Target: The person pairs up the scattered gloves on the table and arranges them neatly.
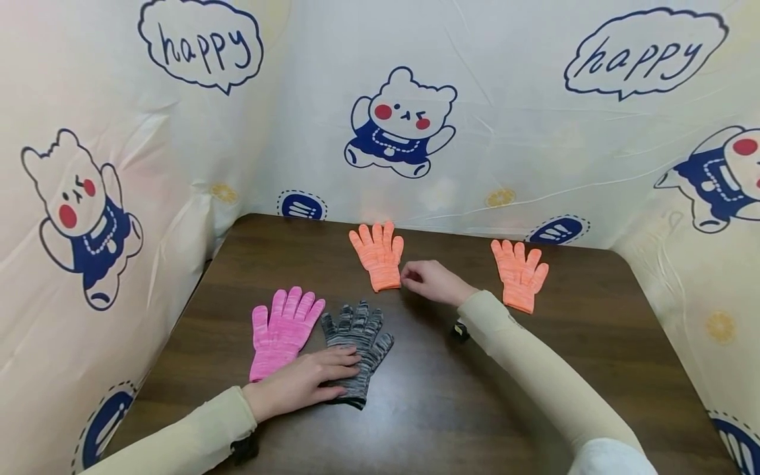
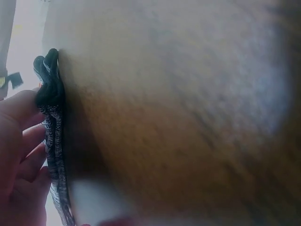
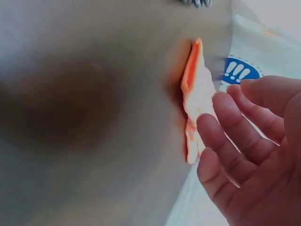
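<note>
My left hand (image 1: 305, 379) lies with extended fingers on the lower part of a grey-and-black knit glove (image 1: 361, 336). In the left wrist view, this glove (image 2: 55, 127) appears edge-on in two layers, with the fingers along one face. A pink glove (image 1: 284, 330) lies flat just left of it, its cuff partly behind my hand. Farther back, my right hand (image 1: 439, 282) is beside the cuff of an orange glove (image 1: 380, 257). Its fingers bend loosely around nothing in the right wrist view, near an orange glove (image 3: 197, 99); contact cannot be told.
A second orange glove (image 1: 520, 276) lies flat at the back right, beyond the right forearm. All the gloves are on a dark brown wooden table (image 1: 427, 415). A printed white curtain (image 1: 505, 145) hangs close around its back and sides.
</note>
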The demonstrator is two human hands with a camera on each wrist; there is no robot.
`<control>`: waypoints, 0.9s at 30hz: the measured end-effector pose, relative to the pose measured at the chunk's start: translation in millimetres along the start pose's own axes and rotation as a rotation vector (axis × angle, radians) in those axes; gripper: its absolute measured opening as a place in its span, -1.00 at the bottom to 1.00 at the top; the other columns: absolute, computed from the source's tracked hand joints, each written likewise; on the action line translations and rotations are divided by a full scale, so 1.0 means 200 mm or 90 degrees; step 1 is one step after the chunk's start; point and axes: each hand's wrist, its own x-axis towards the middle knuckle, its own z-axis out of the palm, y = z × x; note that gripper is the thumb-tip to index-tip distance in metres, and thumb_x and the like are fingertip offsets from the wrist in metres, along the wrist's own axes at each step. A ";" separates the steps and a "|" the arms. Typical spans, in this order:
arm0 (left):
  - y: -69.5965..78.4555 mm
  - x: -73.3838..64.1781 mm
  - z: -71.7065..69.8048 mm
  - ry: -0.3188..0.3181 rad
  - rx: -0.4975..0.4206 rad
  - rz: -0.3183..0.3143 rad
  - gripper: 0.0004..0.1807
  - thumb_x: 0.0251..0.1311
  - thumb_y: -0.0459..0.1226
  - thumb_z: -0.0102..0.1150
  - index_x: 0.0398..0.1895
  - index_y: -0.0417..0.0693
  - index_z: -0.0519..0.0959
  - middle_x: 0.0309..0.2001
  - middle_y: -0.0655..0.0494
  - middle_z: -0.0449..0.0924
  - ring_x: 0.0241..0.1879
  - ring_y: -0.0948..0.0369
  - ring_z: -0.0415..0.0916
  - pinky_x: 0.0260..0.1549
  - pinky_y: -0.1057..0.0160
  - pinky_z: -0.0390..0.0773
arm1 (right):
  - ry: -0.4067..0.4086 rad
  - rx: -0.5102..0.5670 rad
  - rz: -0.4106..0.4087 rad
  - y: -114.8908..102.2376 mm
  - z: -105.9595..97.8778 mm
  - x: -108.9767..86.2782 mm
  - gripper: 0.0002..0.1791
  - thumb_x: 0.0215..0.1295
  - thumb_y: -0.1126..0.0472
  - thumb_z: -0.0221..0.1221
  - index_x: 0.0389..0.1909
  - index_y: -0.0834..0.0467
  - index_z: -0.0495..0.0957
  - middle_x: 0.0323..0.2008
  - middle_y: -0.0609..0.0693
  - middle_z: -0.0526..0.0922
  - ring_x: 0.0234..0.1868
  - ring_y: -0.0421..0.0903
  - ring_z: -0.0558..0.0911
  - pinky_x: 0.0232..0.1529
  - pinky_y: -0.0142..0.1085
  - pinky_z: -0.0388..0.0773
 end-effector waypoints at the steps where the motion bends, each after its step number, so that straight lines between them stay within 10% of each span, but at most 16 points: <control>1: 0.00 0.00 0.00 0.001 -0.003 0.000 -0.53 0.35 -0.18 0.37 0.28 -0.11 0.64 0.32 -0.01 0.60 0.39 -0.02 0.47 0.26 -0.06 0.54 | 0.003 -0.009 0.000 0.00 -0.01 0.03 -0.85 0.51 0.22 0.21 -0.07 0.19 0.68 -0.29 -0.03 0.67 -0.31 -0.10 0.55 -0.20 -0.25 0.61; 13: -0.02 0.00 0.00 -0.005 -0.025 -0.002 -0.56 0.38 -0.17 0.35 0.27 -0.11 0.66 0.31 0.02 0.61 0.38 0.00 0.48 0.26 -0.03 0.55 | 0.030 -0.131 0.047 -0.01 -0.02 0.40 -0.88 0.49 0.20 0.24 -0.08 0.14 0.67 -0.25 0.01 0.66 -0.28 -0.04 0.57 -0.19 -0.22 0.61; 27: -0.02 0.00 -0.01 -0.024 -0.047 -0.015 -0.57 0.39 -0.16 0.34 0.27 -0.09 0.66 0.32 0.04 0.60 0.40 0.02 0.47 0.27 -0.02 0.55 | 0.005 -0.225 0.053 0.01 0.03 0.56 -0.82 0.51 0.11 0.25 -0.03 0.10 0.65 -0.18 -0.02 0.69 -0.23 -0.08 0.58 -0.15 -0.24 0.61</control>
